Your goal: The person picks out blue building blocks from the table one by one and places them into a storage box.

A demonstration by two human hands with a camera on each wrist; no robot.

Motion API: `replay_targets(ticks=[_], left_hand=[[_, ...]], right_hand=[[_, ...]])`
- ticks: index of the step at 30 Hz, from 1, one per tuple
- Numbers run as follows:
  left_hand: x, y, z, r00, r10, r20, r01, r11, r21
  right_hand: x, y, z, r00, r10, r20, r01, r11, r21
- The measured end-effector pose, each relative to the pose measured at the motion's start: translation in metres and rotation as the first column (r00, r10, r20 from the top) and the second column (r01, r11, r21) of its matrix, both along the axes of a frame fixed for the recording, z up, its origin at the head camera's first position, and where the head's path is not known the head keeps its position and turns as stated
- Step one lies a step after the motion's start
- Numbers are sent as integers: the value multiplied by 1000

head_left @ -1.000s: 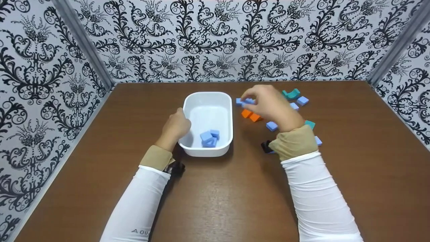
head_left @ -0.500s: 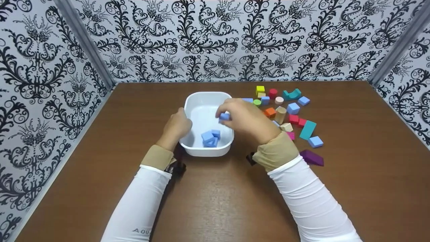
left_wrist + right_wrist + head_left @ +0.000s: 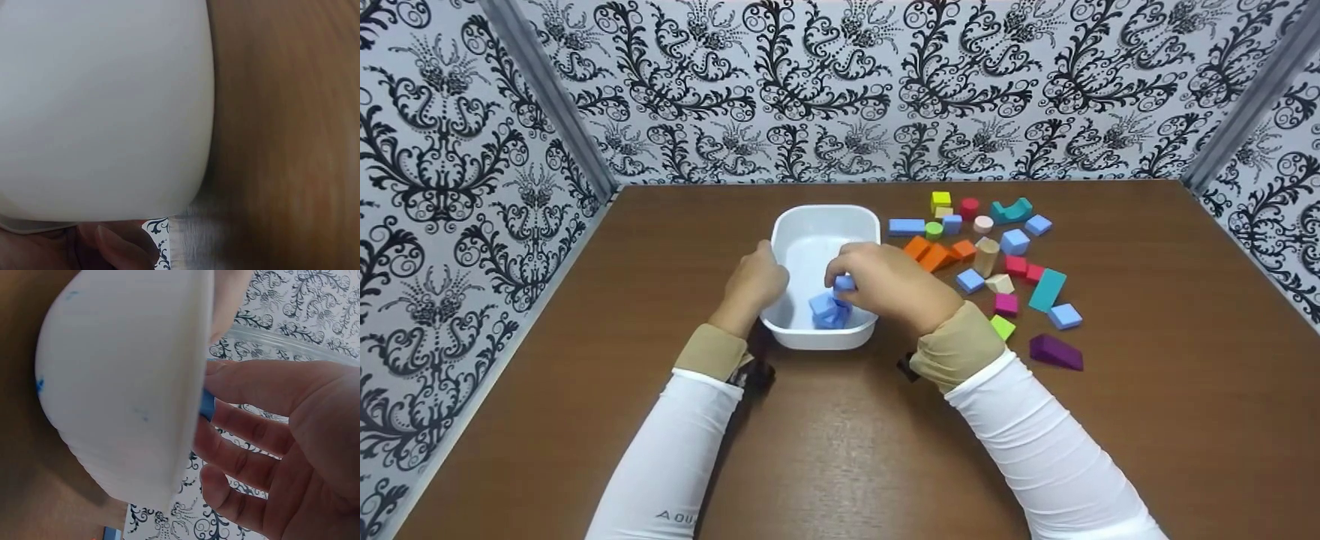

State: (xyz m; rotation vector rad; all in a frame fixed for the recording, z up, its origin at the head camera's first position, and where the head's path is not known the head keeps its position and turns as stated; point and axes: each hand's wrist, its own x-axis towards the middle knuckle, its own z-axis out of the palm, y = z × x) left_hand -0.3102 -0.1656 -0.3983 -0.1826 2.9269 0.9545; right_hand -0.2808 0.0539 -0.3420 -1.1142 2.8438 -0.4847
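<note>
A white plastic tub stands on the brown table. My left hand grips its left rim; in the left wrist view, curled fingers show at the rim beside the white wall. My right hand reaches over the right rim and pinches a blue block between thumb and fingers. In the right wrist view the tub wall hides most of that block. Below it, several blue blocks lie heaped at the tub's near end. Whether the held block touches them, I cannot tell.
Several coloured blocks lie loose right of the tub: a long blue block, orange pieces, a wooden cylinder, a teal block and a purple wedge. A patterned wall closes off the back.
My right hand has travelled left from the loose blocks with a blue block, over the tub's rim, then slightly nearer and lower toward the heap. The left hand stays on the rim.
</note>
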Motion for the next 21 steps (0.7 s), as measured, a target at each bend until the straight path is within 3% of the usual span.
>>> replay_targets(ticks=[4, 9, 21], left_hand=[[0, 0, 0, 1000, -7, -6, 7, 1000, 7], [0, 0, -1, 1000, -10, -8, 10, 1000, 8], [0, 0, -1, 1000, -2, 6, 2, 1000, 13]], right_hand=[[-2, -4, -7, 999, 37, -23, -36, 999, 22], [-3, -7, -14, 998, 52, -37, -52, 998, -18], [-5, -11, -23, 991, -46, -127, 45, 999, -13]])
